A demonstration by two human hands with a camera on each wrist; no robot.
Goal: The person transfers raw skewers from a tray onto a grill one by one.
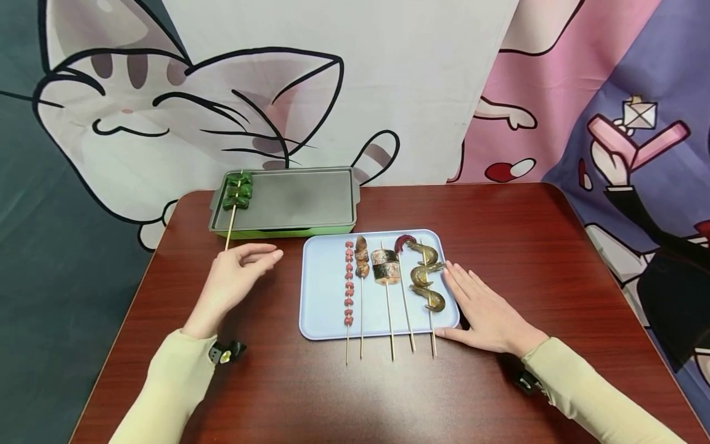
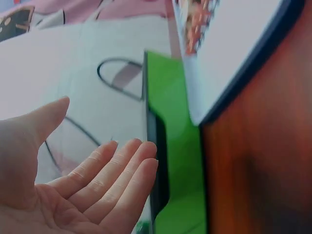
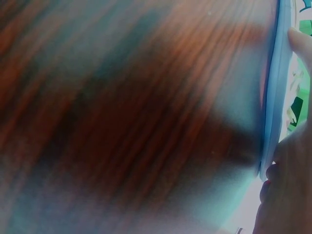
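Note:
My left hand point(image 1: 233, 280) hovers in front of the green grill box, fingers relaxed and thumb apart from them; the left wrist view shows nothing in its palm point(image 2: 73, 209). Just beyond it, a skewer of green pepper pieces point(image 1: 237, 191) lies on the left of the grey grill plate point(image 1: 302, 197), its stick jutting over the front edge. My right hand point(image 1: 490, 311) rests along the right edge of a pale blue tray point(image 1: 324, 290), fingers straight. On that tray lie skewers of small pink pieces point(image 1: 349, 283), brown meat point(image 1: 362, 256), a dark-skinned chunk point(image 1: 385, 266), a purple-red tentacle point(image 1: 405, 242) and shrimps point(image 1: 424, 274).
The skewer sticks overhang the tray's front edge. Both tray and grill box stand on a dark red wooden table point(image 1: 333, 401). A cloth with a cartoon cat point(image 1: 127, 123) hangs behind the table.

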